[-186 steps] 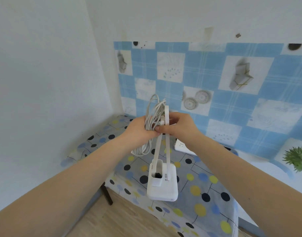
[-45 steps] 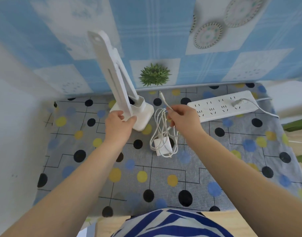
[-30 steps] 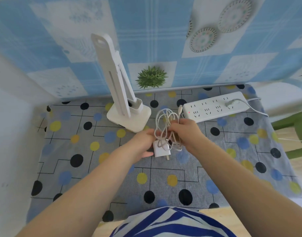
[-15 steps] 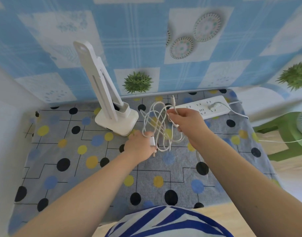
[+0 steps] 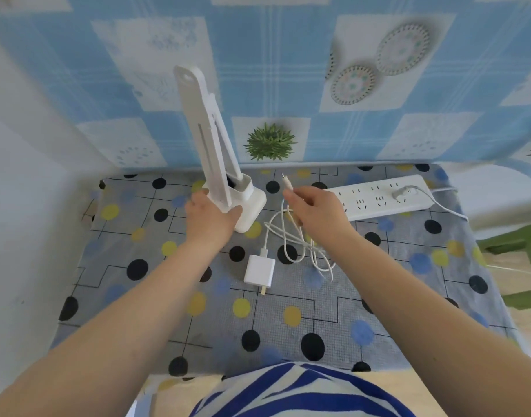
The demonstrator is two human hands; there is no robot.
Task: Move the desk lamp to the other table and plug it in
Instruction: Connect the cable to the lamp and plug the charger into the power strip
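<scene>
Released since half a second ago, the white power adapter (image 5: 259, 274) now lies on the dotted tablecloth (image 5: 137, 296). At left, the left hand (image 5: 208, 219) cups the folded desk lamp (image 5: 216, 158) at its base. The right hand (image 5: 317, 209) pinches the cable (image 5: 291, 239) just below its connector tip, raised beside the power strip (image 5: 381, 200).

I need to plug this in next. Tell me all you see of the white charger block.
The charger block is a small white square of smooth plastic, lying flat on the dotted tablecloth. Its metal prongs point toward the person. A white cable plugs into its far end. Neither hand touches it.
</scene>
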